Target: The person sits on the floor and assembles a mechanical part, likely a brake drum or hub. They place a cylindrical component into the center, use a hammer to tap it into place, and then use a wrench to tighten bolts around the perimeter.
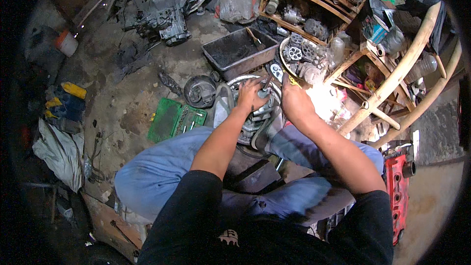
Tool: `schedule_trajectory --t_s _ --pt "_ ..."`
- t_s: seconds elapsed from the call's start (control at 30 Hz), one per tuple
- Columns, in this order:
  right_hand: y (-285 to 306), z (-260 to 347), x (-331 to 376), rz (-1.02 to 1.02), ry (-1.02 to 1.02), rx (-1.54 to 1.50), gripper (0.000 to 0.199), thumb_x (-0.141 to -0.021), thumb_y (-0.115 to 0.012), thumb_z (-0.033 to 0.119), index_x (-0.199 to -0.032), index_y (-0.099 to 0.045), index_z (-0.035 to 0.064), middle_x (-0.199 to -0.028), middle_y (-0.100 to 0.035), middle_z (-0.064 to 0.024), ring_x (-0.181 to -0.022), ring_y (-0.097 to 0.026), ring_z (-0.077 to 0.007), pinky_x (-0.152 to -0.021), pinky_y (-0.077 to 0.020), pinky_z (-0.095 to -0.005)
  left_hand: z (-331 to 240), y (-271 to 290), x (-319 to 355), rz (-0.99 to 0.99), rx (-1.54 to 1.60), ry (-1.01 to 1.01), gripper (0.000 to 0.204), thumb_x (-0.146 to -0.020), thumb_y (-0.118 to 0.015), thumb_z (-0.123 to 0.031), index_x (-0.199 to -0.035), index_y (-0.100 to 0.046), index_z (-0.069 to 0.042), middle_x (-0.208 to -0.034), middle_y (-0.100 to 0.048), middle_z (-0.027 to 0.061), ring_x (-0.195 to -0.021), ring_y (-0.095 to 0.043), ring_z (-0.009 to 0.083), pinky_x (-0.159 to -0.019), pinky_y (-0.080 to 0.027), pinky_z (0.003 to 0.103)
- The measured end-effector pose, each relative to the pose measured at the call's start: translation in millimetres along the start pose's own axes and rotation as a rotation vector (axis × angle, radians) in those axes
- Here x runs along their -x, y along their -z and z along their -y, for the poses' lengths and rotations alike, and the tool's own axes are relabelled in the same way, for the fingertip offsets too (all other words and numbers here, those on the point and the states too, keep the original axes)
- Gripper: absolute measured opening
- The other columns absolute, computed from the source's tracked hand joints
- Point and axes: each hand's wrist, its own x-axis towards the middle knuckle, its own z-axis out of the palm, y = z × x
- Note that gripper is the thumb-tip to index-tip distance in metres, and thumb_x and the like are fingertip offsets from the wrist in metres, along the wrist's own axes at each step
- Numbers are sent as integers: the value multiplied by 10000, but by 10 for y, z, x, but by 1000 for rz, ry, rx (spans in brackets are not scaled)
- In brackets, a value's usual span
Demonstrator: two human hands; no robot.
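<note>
My left hand (251, 97) reaches over a round metal basin (234, 79) between my shoes. Its fingers curl round the upper part of a grey metal machine part (262, 110) in the basin; their tips are partly hidden. To the right, my right hand (297, 102) is closed, with its fingers near the basin's far right rim. A shiny ratchet wrench (276, 72) shows its round head just beyond those fingers, and its handle appears to run into my grip. Something small and yellow (293, 80) shows beside the right fingers.
A black tray (235, 71) with a brush (255, 39) lies ahead. Left are an open green socket case (169, 120) and a round dark part (200, 91). A parts bowl (283, 59), wooden frame (387, 93) and red engine cover (396, 194) stand to the right.
</note>
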Motion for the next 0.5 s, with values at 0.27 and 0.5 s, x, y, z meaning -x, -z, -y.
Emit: schedule_trajectory --t_s 0.27,0.5 --pt "82 93 -27 62 -52 -26 630 -864 -406 5 -1478 -276 -48 -876 -657 -313 -803 -677 -448 -716 -545 -526 358 297 -321 345 481 87 531 -1010 -312 -434 -1257 -637 -95 -1363 -573 127 -1297 -495 290 -1125 -318 471" --pt "83 17 -40 90 -85 -6 629 -863 -411 -2 -1481 -297 8 -864 -655 -311 -783 -672 -441 -706 -531 -541 -573 659 -712 314 670 58 552 -990 -461 -483 -928 -637 36 -814 -644 149 -793 -566 208 -792 -450 369"
